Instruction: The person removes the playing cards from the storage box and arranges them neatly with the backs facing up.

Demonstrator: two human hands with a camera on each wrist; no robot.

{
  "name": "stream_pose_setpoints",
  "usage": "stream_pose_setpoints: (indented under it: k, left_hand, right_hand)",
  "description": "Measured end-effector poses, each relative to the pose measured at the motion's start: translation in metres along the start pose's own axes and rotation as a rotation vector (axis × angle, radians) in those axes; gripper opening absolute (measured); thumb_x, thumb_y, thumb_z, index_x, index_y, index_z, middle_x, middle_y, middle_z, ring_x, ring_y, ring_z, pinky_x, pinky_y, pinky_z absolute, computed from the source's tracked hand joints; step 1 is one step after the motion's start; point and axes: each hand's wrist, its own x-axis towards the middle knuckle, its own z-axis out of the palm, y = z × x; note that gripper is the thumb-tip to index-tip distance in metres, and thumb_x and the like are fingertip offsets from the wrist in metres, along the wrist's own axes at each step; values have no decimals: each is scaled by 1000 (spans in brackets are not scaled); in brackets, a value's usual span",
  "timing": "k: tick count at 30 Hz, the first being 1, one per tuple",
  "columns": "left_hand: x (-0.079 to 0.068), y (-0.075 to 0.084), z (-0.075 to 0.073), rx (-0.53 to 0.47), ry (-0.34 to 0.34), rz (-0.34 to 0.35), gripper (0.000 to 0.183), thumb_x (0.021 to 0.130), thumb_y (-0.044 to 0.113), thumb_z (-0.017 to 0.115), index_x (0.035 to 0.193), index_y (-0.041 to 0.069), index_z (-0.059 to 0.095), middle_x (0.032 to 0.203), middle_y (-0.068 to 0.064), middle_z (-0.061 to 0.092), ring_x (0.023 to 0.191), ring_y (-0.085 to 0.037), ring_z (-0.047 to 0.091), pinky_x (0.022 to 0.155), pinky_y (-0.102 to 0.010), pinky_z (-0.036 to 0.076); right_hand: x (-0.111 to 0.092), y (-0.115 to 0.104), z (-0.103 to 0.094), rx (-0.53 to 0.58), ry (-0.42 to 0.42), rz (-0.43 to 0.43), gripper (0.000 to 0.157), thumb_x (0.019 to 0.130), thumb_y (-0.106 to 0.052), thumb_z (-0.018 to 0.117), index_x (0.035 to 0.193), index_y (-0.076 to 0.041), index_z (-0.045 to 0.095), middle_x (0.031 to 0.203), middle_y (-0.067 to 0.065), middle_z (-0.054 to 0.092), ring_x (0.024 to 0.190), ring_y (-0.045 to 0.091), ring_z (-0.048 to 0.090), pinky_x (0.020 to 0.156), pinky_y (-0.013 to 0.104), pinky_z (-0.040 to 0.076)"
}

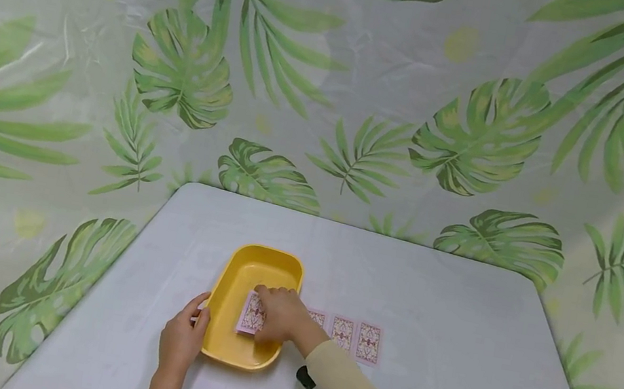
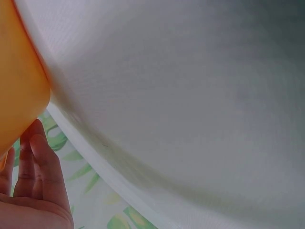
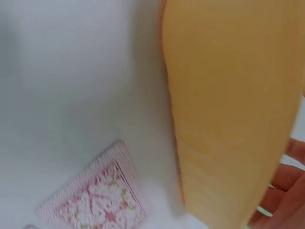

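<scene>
A yellow plastic tray stands on the white table, and its wall fills much of the right wrist view. My left hand holds the tray's left side, fingers along the outer wall and thumb by the rim. My right hand reaches over the right rim and grips a playing card inside the tray, its red-patterned back showing. Whether more cards lie under it is hidden. Right of the tray, face-down cards lie in a row, including a middle card and an end card; another is partly covered by the right wrist.
The white table extends to both sides and behind the tray. A leaf-patterned sheet hangs behind the table and shows past its edges. A small dark device sits at the right wrist.
</scene>
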Motion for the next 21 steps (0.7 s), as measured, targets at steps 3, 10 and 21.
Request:
stream_pose_setpoints:
  k: [3, 10, 21]
  left_hand:
    - [0, 1, -1, -2, 0, 3, 35, 98, 18, 55, 132, 11, 61, 93, -11, 69, 78, -25, 65, 69, -42, 50]
    - [0, 3, -1, -5, -10, -4, 36, 98, 18, 54, 133, 11, 60, 94, -11, 69, 78, -25, 65, 69, -40, 49]
    - [-1, 4, -1, -1, -20, -33, 36, 99, 19, 53, 134, 11, 59, 97, -14, 69, 80, -26, 64, 69, -40, 50]
  right_hand:
    - [-4, 3, -8, 25, 11, -5, 94, 65, -44, 84, 143, -11, 44, 124, 8, 62, 114, 25, 57, 105, 42, 35]
    - [-12, 12, -23, 54, 69, -42, 92, 64, -42, 86, 141, -10, 46, 123, 5, 62, 110, 22, 57, 104, 41, 38]
    - [-29, 36, -44, 112, 110, -9, 87, 66, -35, 82, 141, -9, 47, 122, 5, 62, 110, 23, 58, 100, 41, 42]
